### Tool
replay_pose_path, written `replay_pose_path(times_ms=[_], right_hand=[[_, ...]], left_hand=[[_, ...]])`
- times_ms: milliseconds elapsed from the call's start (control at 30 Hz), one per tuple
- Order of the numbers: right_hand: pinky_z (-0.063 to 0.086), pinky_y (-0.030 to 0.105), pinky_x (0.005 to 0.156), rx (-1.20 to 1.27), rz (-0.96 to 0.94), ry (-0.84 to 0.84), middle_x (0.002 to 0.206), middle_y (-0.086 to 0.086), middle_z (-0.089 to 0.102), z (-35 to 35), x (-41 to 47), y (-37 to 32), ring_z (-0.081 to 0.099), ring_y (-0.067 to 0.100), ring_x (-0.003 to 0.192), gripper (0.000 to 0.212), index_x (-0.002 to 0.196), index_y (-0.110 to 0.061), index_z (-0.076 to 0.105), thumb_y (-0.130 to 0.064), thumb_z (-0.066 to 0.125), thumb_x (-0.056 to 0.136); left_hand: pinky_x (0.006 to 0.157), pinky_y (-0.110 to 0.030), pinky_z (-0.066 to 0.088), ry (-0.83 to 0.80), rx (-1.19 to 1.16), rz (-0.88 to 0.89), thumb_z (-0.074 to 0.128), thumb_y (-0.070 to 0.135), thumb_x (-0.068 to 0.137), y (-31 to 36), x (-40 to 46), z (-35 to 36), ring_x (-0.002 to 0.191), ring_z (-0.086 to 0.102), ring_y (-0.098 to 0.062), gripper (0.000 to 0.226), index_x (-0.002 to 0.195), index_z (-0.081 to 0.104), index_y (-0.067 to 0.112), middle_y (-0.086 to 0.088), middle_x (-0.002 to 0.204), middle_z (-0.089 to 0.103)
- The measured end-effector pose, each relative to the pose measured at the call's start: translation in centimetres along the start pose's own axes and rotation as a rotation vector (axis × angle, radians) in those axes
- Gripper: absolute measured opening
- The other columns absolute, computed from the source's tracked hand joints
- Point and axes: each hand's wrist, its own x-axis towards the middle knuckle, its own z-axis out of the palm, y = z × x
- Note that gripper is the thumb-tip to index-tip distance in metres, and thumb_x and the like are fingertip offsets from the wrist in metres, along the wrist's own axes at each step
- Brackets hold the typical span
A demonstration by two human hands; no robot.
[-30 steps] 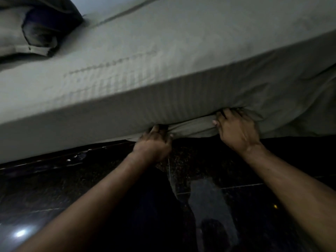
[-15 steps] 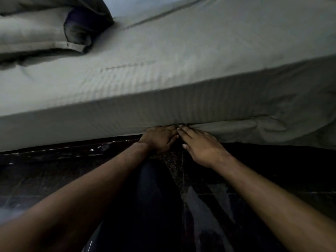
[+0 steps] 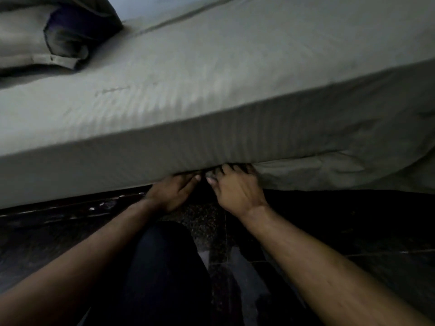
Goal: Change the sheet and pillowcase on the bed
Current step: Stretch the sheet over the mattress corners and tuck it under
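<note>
Head view, dim light, slight motion blur.

Bed: the mattress (image 3: 211, 128) was covered by a grey striped sheet (image 3: 235, 74), drawn flat over the top surface and down the near side. Toward the right end of the near side the sheet hung loose and rumpled, with a bunched fold (image 3: 329, 170) sagging below the mattress's lower edge. Left of the hands the sheet ran smooth along that edge.

Pillow (image 3: 35, 38) lay at the far left corner of the bed top, in a grey pillowcase; a dark blue patch (image 3: 77, 22) showed at its open end, where the case was not pulled fully over.

Left hand (image 3: 171, 191): at the lower near edge of the mattress, about mid-length. Fingers lay together and pointed in under the edge; their tips were hidden beneath the sheet, so I could not tell whether they gripped cloth.

Right hand (image 3: 235, 189): just beside the left, nearly touching it. Fingers were curled and slightly spread, dug into the sheet at the lower edge where the loose fold began; fingertips partly hidden under the fabric.

Both forearms were bare and reached forward from the bottom of the frame. A knee in dark trousers (image 3: 164, 267) sat between them. Floor (image 3: 353, 243) was dark polished tile with a few reflections.
</note>
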Motion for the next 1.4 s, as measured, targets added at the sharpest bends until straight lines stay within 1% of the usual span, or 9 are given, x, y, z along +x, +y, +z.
replay_pose_path(times_ms=[100, 233, 367, 433, 567, 700, 933, 1100, 1400], right_hand=[[0.047, 0.040, 0.086, 0.052, 0.071, -0.045, 0.090, 0.005, 0.071, 0.5, 0.7, -0.5, 0.065, 0.027, 0.087, 0.042, 0.094, -0.020, 0.072, -0.042, 0.036, 0.094], [0.048, 0.035, 0.079, 0.101, 0.106, -0.178, 0.095, 0.008, 0.074, 0.8, 4.1, 0.3, 0.069, 0.028, 0.091, 0.037, 0.092, -0.016, 0.076, -0.032, 0.043, 0.097], [0.045, 0.033, 0.055, 0.097, -0.082, -0.034, 0.073, 0.012, 0.071, 1.3, 4.7, 2.3, 0.067, 0.033, 0.065, 0.035, 0.073, -0.011, 0.073, -0.030, 0.049, 0.089], [0.050, 0.037, 0.064, 0.094, -0.207, -0.097, 0.091, 0.012, 0.073, 0.6, 4.1, 3.5, 0.068, 0.034, 0.081, 0.029, 0.093, -0.013, 0.072, -0.031, 0.049, 0.093], [0.051, 0.034, 0.090, 0.070, -0.391, -0.102, 0.127, 0.001, 0.067, -2.5, 0.6, 9.1, 0.064, 0.021, 0.112, 0.039, 0.127, -0.019, 0.065, -0.032, 0.040, 0.100], [0.037, 0.038, 0.109, -0.133, -0.223, -0.098, 0.154, -0.009, 0.043, -3.7, -5.8, 16.9, 0.045, 0.013, 0.135, 0.053, 0.153, -0.028, 0.038, -0.038, 0.039, 0.100], [0.050, 0.040, 0.088, -0.127, 0.053, 0.094, 0.122, 0.008, 0.062, -4.2, -6.3, 18.8, 0.060, 0.030, 0.105, 0.044, 0.126, -0.013, 0.063, -0.042, 0.041, 0.100], [0.044, 0.040, 0.096, -0.166, 0.282, 0.079, 0.129, 0.011, 0.060, -4.7, -7.7, 18.2, 0.057, 0.032, 0.112, 0.056, 0.130, -0.011, 0.061, -0.052, 0.037, 0.099], [0.044, 0.044, 0.101, -0.199, 0.492, 0.103, 0.118, 0.015, 0.067, -3.8, -4.3, 20.7, 0.061, 0.035, 0.112, 0.045, 0.113, -0.005, 0.068, -0.026, 0.031, 0.098]], left_hand=[[0.118, -0.026, 0.022, 0.057, 0.104, 0.141, -0.005, 0.079, 0.088, -0.4, 0.8, 0.9, 0.142, 0.044, -0.021, 0.100, 0.151, 0.043, 0.019, -0.007, 0.152, 0.048], [0.112, -0.036, 0.038, 0.135, 0.107, 0.027, -0.002, 0.077, 0.091, 0.2, 2.2, 1.2, 0.131, 0.054, -0.027, 0.094, 0.142, 0.055, 0.021, -0.010, 0.140, 0.060], [0.066, -0.049, 0.058, 0.188, 0.228, 0.032, 0.036, 0.021, 0.099, 3.2, 3.2, 1.3, 0.078, 0.067, -0.047, 0.044, 0.108, 0.067, -0.008, -0.032, 0.091, 0.066], [0.047, -0.048, 0.056, 0.184, 0.164, 0.074, 0.039, 0.017, 0.090, 3.5, 4.1, 2.5, 0.058, 0.064, -0.045, 0.041, 0.095, 0.068, -0.011, -0.031, 0.076, 0.062], [0.073, -0.046, 0.053, 0.226, 0.037, -0.079, 0.045, 0.024, 0.103, 6.0, 4.6, 1.1, 0.089, 0.066, -0.046, 0.033, 0.100, 0.067, 0.001, -0.029, 0.099, 0.067], [0.068, -0.043, 0.053, 0.361, 0.179, 0.205, 0.036, 0.040, 0.105, 9.0, 4.3, 1.0, 0.089, 0.068, -0.042, 0.044, 0.097, 0.067, 0.011, -0.021, 0.100, 0.071], [0.069, -0.041, 0.052, 0.304, 0.241, 0.393, 0.035, 0.045, 0.102, 14.1, 6.3, 1.5, 0.090, 0.068, -0.039, 0.040, 0.106, 0.064, 0.017, -0.017, 0.097, 0.072], [0.097, -0.043, 0.049, 0.197, 0.024, 0.490, 0.031, 0.054, 0.098, 16.8, 8.2, 3.7, 0.119, 0.059, -0.041, 0.067, 0.151, 0.037, 0.013, -0.027, 0.128, 0.061], [0.106, -0.045, 0.043, 0.193, 0.033, 0.450, 0.007, 0.070, 0.094, 18.7, 10.6, 6.2, 0.126, 0.053, -0.039, 0.090, 0.154, 0.034, 0.008, -0.026, 0.139, 0.054]])
